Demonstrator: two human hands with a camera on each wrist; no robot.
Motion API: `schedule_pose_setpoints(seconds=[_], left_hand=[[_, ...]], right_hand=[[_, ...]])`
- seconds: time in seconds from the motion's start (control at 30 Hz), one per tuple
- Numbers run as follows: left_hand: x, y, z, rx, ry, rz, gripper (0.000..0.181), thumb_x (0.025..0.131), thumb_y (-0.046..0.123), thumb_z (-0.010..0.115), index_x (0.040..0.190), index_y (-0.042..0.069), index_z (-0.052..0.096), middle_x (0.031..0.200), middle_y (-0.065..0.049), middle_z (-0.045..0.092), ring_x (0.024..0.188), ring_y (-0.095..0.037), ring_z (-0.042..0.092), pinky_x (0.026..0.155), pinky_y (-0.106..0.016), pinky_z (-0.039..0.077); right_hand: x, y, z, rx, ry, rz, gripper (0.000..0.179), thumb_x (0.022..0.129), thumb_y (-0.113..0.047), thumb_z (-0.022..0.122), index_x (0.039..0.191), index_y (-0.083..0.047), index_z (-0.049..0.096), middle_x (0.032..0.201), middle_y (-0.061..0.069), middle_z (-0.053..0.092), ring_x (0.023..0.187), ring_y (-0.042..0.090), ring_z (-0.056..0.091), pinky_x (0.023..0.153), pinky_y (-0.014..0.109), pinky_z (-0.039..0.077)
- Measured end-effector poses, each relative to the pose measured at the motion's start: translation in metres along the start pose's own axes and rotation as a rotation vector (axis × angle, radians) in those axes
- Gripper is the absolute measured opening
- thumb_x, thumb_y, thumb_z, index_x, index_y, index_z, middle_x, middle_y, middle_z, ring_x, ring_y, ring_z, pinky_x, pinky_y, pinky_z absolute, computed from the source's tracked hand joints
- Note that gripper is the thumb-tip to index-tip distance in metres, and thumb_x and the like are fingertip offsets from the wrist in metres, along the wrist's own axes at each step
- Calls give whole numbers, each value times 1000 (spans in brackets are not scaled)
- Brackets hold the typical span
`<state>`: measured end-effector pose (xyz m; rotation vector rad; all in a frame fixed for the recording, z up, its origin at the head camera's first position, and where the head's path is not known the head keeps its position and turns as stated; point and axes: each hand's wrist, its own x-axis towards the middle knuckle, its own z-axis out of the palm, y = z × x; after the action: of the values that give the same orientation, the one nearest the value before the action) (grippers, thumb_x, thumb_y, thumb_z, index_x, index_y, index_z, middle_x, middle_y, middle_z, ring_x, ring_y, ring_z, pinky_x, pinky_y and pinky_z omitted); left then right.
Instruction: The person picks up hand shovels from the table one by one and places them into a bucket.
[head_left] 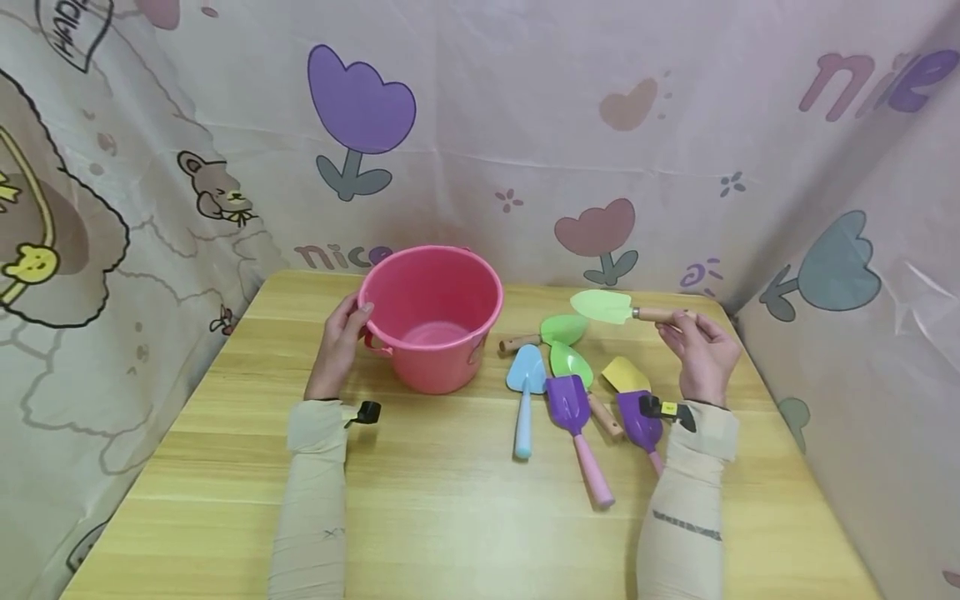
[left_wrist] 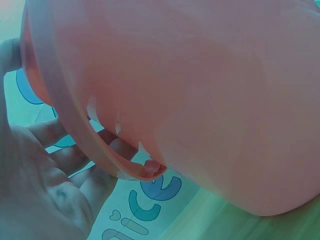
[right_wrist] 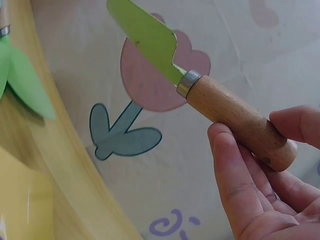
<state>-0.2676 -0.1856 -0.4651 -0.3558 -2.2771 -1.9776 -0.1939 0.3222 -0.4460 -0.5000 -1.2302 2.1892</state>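
A pink bucket [head_left: 435,367] stands upright near the back of the table, its inside bare. My left hand [head_left: 337,346] grips its left side, thumb at the rim; in the left wrist view, fingers pass behind the pink handle [left_wrist: 107,157]. Held up at the right back is a pale green hand trowel [head_left: 603,306], blade pointing left. My right hand [head_left: 702,350] pinches the end of its wooden handle [right_wrist: 240,117] between thumb and fingers. Below it on the table lie a yellow shovel [head_left: 627,375] and a purple shovel [head_left: 640,421], partly covered by the wrist camera.
Between the bucket and my right arm lie two green trowels [head_left: 564,331], a light blue trowel [head_left: 527,371] and another purple shovel [head_left: 570,404] with a pink handle. A printed cloth [head_left: 480,125] hangs along the back and both sides of the wooden table [head_left: 450,517].
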Motion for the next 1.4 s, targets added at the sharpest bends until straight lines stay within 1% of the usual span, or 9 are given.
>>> schedule_pose_setpoints(seconds=[0.13, 0.27, 0.33, 0.63, 0.87, 1.0, 1.1, 1.27, 1.4], left_hand=[[-2, -2, 2, 5, -10, -12, 54, 108, 42, 48, 154, 13, 47, 142, -23, 52, 119, -20, 60, 99, -11, 50], [-1, -2, 3, -6, -2, -13, 53, 108, 42, 49, 152, 13, 48, 137, -23, 52, 120, -30, 58, 101, -12, 50], [-1, -1, 2, -6, 8, -13, 53, 108, 42, 49, 151, 13, 49, 134, -22, 53, 118, -32, 57, 101, -12, 49], [-1, 1, -2, -8, 4, -10, 52, 109, 41, 48, 152, 12, 49, 129, -19, 54, 116, -26, 59, 100, -12, 49], [-1, 0, -1, -14, 0, -10, 53, 108, 41, 48, 153, 12, 47, 138, -22, 52, 123, -32, 56, 101, -12, 49], [-2, 1, -2, -10, 1, -20, 56, 108, 44, 48, 154, 13, 46, 143, -21, 51, 129, -35, 53, 103, -12, 49], [-2, 0, -3, -13, -3, -15, 57, 107, 45, 49, 154, 13, 45, 145, -20, 52, 129, -35, 53, 100, -12, 50], [-1, 0, -3, -31, -9, 2, 56, 108, 42, 50, 155, 12, 45, 146, -22, 53, 128, -37, 52, 97, -11, 50], [-4, 1, -3, -34, -15, -7, 57, 108, 42, 51, 155, 12, 44, 147, -22, 52, 131, -39, 50, 96, -10, 50]], right_hand=[[-8, -3, 2, 10, -27, -10, 15, 85, 5, 80, 97, 8, 73, 81, 14, 78, 68, 22, 78, 71, 33, 64], [-13, -7, 9, 43, -58, -24, 16, 83, 4, 82, 97, 8, 74, 81, 15, 78, 68, 23, 78, 70, 34, 64], [-16, -8, 14, 51, -76, -32, 16, 83, 3, 82, 97, 8, 74, 82, 15, 79, 68, 23, 79, 69, 34, 64], [-30, -15, 31, 50, -109, -60, 20, 84, 2, 82, 101, 9, 74, 83, 14, 78, 68, 22, 79, 70, 34, 64], [-41, -14, 45, 75, -169, -114, 20, 86, 6, 78, 102, 15, 71, 82, 16, 78, 69, 24, 79, 69, 36, 64], [-48, -12, 55, 78, -199, -129, 15, 86, 6, 78, 99, 12, 71, 83, 15, 78, 69, 23, 79, 70, 36, 64], [-54, -10, 63, 84, -227, -147, 9, 88, 6, 77, 95, 9, 72, 83, 15, 78, 70, 23, 79, 70, 37, 64], [-63, -5, 76, 46, -290, -190, 7, 89, 4, 75, 95, 9, 73, 83, 13, 78, 70, 22, 79, 70, 37, 64], [-72, 1, 89, 14, -329, -185, 7, 90, 4, 75, 96, 7, 74, 83, 12, 79, 70, 22, 79, 71, 37, 64]])
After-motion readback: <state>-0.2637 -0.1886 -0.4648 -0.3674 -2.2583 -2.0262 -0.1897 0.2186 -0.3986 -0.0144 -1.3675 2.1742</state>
